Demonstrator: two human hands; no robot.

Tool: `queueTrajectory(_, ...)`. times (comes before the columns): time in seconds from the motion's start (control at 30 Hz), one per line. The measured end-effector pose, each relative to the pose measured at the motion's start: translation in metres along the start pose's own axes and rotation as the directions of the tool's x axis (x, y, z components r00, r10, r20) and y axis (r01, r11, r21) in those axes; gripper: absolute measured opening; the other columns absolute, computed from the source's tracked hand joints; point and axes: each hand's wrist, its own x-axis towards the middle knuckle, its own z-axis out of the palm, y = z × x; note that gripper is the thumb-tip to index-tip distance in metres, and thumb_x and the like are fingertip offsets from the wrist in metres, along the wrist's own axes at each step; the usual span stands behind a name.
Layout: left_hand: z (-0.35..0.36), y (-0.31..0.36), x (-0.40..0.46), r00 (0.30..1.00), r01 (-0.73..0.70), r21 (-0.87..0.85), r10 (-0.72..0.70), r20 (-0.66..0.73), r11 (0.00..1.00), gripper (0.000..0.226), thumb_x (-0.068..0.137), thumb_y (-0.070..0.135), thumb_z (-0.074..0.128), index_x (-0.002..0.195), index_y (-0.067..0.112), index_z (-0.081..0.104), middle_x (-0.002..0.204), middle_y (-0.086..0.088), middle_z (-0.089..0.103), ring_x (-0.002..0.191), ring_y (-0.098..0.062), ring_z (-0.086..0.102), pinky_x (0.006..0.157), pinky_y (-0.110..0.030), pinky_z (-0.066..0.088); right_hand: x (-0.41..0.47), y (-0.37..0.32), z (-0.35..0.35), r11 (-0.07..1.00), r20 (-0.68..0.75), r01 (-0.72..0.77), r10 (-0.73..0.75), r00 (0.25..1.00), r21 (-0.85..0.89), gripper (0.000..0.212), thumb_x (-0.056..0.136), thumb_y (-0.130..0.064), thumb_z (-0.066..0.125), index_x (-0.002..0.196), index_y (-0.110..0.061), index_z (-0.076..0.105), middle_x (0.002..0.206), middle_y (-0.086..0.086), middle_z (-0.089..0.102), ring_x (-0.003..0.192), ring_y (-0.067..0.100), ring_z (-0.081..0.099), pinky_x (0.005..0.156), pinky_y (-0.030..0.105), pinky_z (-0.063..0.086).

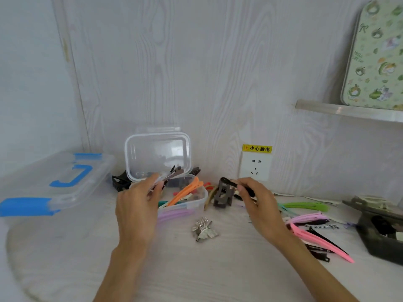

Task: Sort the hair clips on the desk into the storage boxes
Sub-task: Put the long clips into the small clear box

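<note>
A small clear storage box [196,203] with its lid [158,155] raised stands at the desk's middle, with orange, pink and other long clips inside. My left hand [136,205] pinches a few slim dark clips [172,174] over the box. My right hand [259,203] grips a dark claw clip [223,194] just right of the box. A silver claw clip [204,229] lies in front of the box. Pink, green and black long clips [314,227] are scattered on the desk to the right.
A large clear box with blue latches [54,182] sits closed at the left. A dark open box [383,225] stands at the right edge. A black claw clip [120,182] lies behind the small box. A wall socket [255,167] and a shelf [349,110] are behind.
</note>
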Motion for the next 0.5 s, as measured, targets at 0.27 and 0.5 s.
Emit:
queueTrajectory(0.27,0.004,-0.009,-0.004,0.993,0.121,0.14,-0.117,-0.034,0.983,0.024,0.081,0.01,0.063,0.102,0.018,0.073,0.079,-0.008,0.073,0.078,-0.027,0.065,0.092,-0.042,0.035,0.022,-0.059,0.077,0.95,0.343,0.277,-0.215,0.914,-0.144,0.027,0.098,-0.026,0.04,0.116,-0.028,0.061,0.113,-0.007,0.059,0.114,0.014,0.045,0.105,0.038,0.027)
queueTrajectory(0.5,0.002,0.002,-0.007,0.993,-0.045,0.115,0.057,-0.103,0.992,0.021,0.083,0.011,0.059,0.099,0.017,0.07,0.096,-0.004,0.071,0.093,-0.027,0.06,0.095,-0.04,0.034,0.003,-0.031,0.0,0.971,0.232,0.214,-0.185,0.955,-0.103,0.023,0.093,-0.029,0.052,0.112,-0.036,0.061,0.109,-0.017,0.06,0.107,0.003,0.046,0.095,0.022,0.037)
